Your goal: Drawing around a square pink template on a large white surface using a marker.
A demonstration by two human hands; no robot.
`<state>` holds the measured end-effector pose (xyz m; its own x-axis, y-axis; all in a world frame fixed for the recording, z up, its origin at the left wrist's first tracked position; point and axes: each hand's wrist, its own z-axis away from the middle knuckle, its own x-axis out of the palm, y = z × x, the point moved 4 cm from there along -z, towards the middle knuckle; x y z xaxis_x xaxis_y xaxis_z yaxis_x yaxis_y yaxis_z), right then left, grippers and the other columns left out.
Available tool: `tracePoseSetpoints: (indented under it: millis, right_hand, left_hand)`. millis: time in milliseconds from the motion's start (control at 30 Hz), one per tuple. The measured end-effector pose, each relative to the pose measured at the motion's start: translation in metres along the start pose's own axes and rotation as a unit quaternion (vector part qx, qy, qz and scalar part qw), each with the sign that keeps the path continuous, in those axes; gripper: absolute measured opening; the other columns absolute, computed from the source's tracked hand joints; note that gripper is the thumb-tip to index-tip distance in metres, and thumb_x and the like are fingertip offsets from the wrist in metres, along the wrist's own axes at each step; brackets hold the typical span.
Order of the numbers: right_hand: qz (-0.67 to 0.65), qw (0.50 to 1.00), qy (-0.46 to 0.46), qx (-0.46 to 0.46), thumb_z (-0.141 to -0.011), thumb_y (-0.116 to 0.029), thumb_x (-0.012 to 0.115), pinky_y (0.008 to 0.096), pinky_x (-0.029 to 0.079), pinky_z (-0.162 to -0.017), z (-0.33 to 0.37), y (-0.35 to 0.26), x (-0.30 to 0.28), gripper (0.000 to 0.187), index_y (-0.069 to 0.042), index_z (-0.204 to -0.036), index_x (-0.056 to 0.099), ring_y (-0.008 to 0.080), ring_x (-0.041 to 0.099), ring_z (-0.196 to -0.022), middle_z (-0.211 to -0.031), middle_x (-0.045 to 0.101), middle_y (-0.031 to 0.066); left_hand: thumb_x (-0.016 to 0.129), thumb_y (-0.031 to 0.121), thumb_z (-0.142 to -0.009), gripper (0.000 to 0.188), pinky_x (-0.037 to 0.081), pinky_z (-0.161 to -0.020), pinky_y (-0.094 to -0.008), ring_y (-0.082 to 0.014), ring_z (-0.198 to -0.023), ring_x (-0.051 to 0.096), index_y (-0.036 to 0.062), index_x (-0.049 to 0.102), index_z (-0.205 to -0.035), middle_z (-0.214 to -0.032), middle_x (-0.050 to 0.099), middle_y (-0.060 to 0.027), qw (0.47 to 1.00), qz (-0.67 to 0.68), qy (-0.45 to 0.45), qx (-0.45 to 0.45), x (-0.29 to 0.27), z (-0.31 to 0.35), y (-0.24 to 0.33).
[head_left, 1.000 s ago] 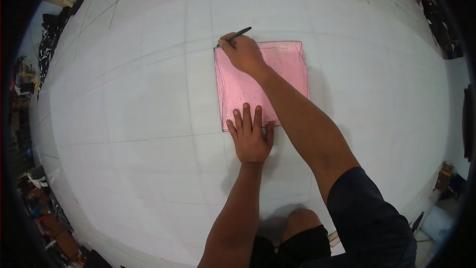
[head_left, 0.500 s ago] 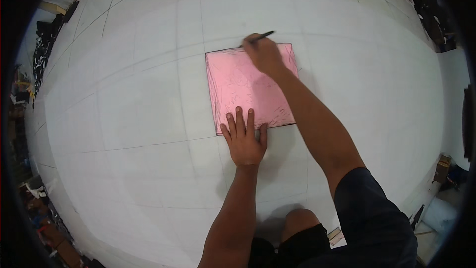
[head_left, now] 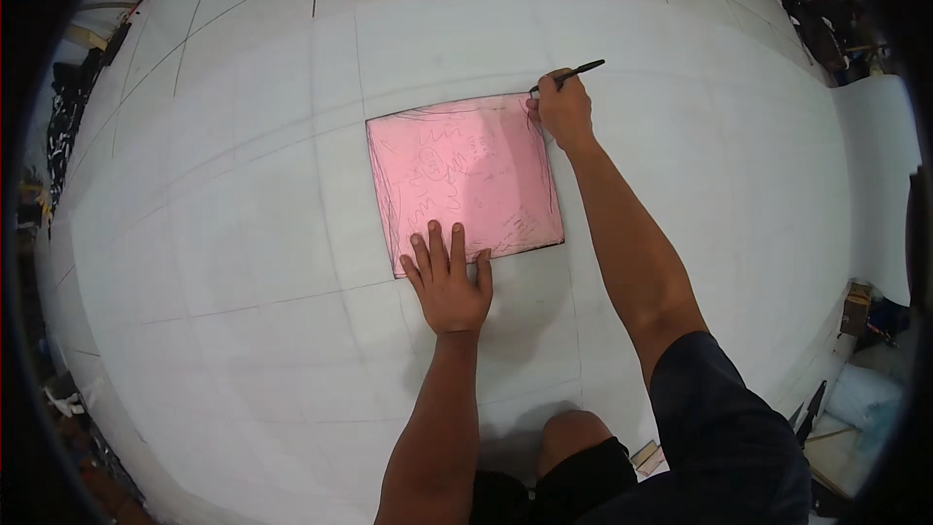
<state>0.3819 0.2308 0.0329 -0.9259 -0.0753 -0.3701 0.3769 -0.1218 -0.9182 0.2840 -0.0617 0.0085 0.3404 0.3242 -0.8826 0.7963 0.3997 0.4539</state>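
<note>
**Pink sheet (head_left: 466, 175) under a flat left hand (head_left: 452, 297), pen (head_left: 583, 68) at its far right corner**

Closest in are a bare knee (head_left: 573, 442), black shorts (head_left: 503, 496) and a dark sleeve (head_left: 729, 408). Beyond them, the left hand lies palm down with its fingers spread, fingertips over the near edge of the sheet toward its left corner; it grips nothing.

The sheet lies on a broad white surface (head_left: 243, 233) ruled with thin dark lines. It is nearly square, so no long axis stands out, and it sits slightly turned, with scribbles on its face and dark strokes along its edges.

The right hand (head_left: 569, 115) pinches the black pen close to the tip, its back end slanting up to the right. From that grip the sheet extends leftward and back toward the person; the right hand is nearer the far right corner.

Farther off, at the right rim, stand a brown box (head_left: 856, 308), its contents not discernible, and a pale bluish bundle (head_left: 865, 397), perhaps a bag.
</note>
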Motion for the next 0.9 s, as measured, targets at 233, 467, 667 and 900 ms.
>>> tracePoseSetpoints:
  millis: [233,467,667,900]
  right_hand:
    - [0.067,0.997,0.006,-0.038,-0.094,-0.022,0.055,0.0428,0.055,-0.071,0.0,-0.005,0.003,0.028,0.005,-0.103,0.058,0.0311,0.071,-0.077,-0.082,0.069,0.0177]
    - [0.329,0.898,0.015,-0.291,-0.089,-0.023,0.063,0.0455,0.057,-0.067,0.042,-0.044,0.069,0.015,-0.009,-0.091,0.063,0.0324,0.068,-0.077,-0.087,0.063,0.0119]
    - [0.291,0.884,-0.107,-0.35,-0.091,-0.02,0.059,0.049,0.055,-0.071,0.08,-0.068,0.161,0.016,-0.007,-0.095,0.066,0.0342,0.07,-0.082,-0.088,0.067,0.0153]
    - [0.088,0.973,-0.078,-0.2,-0.097,-0.03,0.063,0.0442,0.054,-0.08,0.055,-0.045,0.107,0.027,-0.005,-0.106,0.068,0.0338,0.069,-0.089,-0.1,0.072,0.0138]
  left_hand:
    - [0.063,0.039,-0.095,0.051,0.019,-0.119,-0.0603,-0.0419,-0.146,0.031,0.015,0.057,-0.14,-0.155,0.042,-0.0137,1.0,-0.005,0.005,0.003,-0.001,0.0,0.001]
    - [0.062,0.04,-0.096,0.052,0.016,-0.12,-0.0596,-0.0418,-0.147,0.028,0.0156,0.056,-0.141,-0.156,0.04,-0.014,1.0,-0.012,-0.016,-0.003,0.001,0.0,-0.001]
    - [0.061,0.04,-0.095,0.053,0.016,-0.119,-0.0614,-0.0437,-0.147,0.028,0.0149,0.055,-0.141,-0.156,0.039,-0.0162,1.0,-0.012,-0.02,0.003,0.002,-0.001,0.002]
    - [0.062,0.039,-0.094,0.051,0.022,-0.117,-0.0623,-0.0437,-0.143,0.035,0.0147,0.057,-0.14,-0.154,0.043,-0.0151,1.0,-0.023,-0.007,0.009,0.001,0.0,0.001]
